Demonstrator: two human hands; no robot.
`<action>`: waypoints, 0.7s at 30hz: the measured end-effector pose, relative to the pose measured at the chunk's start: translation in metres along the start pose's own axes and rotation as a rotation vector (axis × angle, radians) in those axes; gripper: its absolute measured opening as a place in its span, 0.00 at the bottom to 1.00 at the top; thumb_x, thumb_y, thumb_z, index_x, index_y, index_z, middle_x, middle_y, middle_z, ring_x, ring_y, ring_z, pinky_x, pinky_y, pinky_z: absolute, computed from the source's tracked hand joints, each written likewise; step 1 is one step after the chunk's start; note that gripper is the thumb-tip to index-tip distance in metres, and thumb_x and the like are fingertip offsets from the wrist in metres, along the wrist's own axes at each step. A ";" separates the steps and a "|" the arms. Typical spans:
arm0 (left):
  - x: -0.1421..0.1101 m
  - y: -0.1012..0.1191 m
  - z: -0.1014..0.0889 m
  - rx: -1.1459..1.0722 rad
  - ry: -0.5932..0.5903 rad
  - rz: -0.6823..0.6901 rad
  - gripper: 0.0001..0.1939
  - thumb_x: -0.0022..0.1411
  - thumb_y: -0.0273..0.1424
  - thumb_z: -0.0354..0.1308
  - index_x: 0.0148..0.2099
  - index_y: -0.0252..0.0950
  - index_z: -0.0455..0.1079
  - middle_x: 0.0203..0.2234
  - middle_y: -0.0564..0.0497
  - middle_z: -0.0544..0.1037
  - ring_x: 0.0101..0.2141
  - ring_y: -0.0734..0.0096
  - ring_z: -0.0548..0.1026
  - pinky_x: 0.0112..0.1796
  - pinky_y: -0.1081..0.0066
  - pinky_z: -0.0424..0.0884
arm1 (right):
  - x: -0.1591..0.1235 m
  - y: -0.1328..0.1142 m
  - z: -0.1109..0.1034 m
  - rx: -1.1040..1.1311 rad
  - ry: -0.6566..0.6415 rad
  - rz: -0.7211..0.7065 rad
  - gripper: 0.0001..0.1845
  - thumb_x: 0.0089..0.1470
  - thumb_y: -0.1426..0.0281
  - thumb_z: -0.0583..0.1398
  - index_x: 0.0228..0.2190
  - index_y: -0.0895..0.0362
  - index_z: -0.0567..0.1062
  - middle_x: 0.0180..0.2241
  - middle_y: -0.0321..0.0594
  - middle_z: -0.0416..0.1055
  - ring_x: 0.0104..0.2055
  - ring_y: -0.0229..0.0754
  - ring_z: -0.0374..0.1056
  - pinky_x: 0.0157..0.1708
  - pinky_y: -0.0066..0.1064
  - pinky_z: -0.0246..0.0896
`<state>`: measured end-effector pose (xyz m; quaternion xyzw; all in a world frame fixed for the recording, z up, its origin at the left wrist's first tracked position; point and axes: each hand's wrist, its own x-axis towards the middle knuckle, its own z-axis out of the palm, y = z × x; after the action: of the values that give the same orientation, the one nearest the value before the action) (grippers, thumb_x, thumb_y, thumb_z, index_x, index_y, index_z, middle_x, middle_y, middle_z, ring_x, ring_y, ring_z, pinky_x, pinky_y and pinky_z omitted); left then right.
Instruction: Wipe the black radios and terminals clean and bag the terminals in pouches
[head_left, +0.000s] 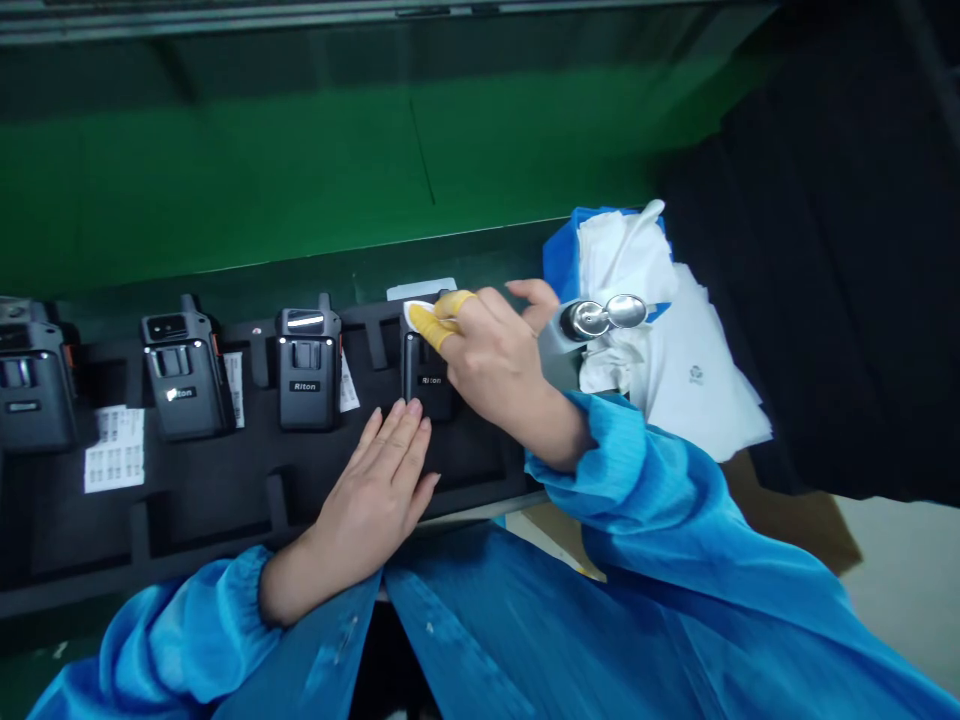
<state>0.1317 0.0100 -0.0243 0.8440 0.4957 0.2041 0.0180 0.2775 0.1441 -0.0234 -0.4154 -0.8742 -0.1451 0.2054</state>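
Observation:
A black handheld radio marked "Riton" [431, 380] lies in the black foam tray [202, 480], its top hidden by my right hand. My right hand [495, 350], with yellow covers on two fingers, pinches a small white wiping cloth [417, 314] against the radio's upper left part. Stretched out flat and close together, the fingers of my left hand [379, 465] touch the radio's lower edge. Further left, more radios of this kind lie face up in the tray, one radio [307, 375] beside a printed label strip [349, 385].
A metal-topped pump bottle [559, 350] stands right of my right hand. Behind it, a blue box [562, 255] holds white cloths [622, 255], and a white packet [697, 370] lies alongside. A label sheet [115, 450] rests on the tray. A green panel [300, 180] rises behind.

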 end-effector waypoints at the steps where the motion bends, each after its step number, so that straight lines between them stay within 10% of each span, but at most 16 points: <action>1: 0.000 0.000 0.000 -0.007 -0.002 -0.003 0.21 0.67 0.27 0.52 0.59 0.21 0.63 0.55 0.31 0.73 0.57 0.50 0.71 0.55 0.53 0.72 | -0.003 0.004 -0.001 0.001 -0.016 0.021 0.19 0.62 0.76 0.51 0.25 0.54 0.76 0.33 0.34 0.70 0.39 0.37 0.58 0.52 0.42 0.36; 21: -0.002 0.001 0.001 -0.085 -0.035 -0.049 0.30 0.67 0.27 0.53 0.67 0.25 0.51 0.58 0.32 0.70 0.60 0.51 0.67 0.58 0.51 0.68 | -0.015 0.020 -0.011 0.064 -0.158 0.099 0.20 0.64 0.73 0.48 0.27 0.52 0.75 0.33 0.34 0.69 0.40 0.39 0.59 0.52 0.42 0.40</action>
<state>0.1324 0.0078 -0.0261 0.8337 0.5064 0.2096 0.0678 0.3044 0.1418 -0.0194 -0.4617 -0.8701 -0.0735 0.1560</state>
